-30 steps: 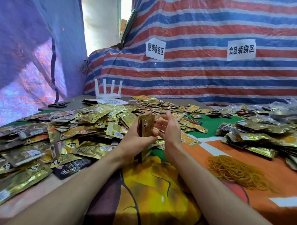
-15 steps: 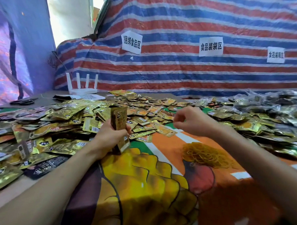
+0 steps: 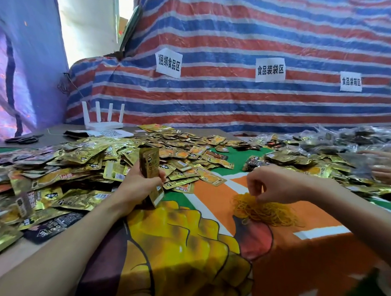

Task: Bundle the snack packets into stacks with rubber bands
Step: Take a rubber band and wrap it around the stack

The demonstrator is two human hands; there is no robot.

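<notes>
Head view: a stack (image 3: 148, 166) of snack packs is being gripped upright by the left hand (image 3: 136, 185), fingers curled round it, above the cloth (image 3: 210, 192). To its right, bands (image 3: 265, 209) are being pinched at the top of their pile by the right hand (image 3: 271, 183). Loose packets (image 3: 78, 166) are being left heaped behind and leftward; a router (image 3: 102, 122) is being kept beyond them.
</notes>
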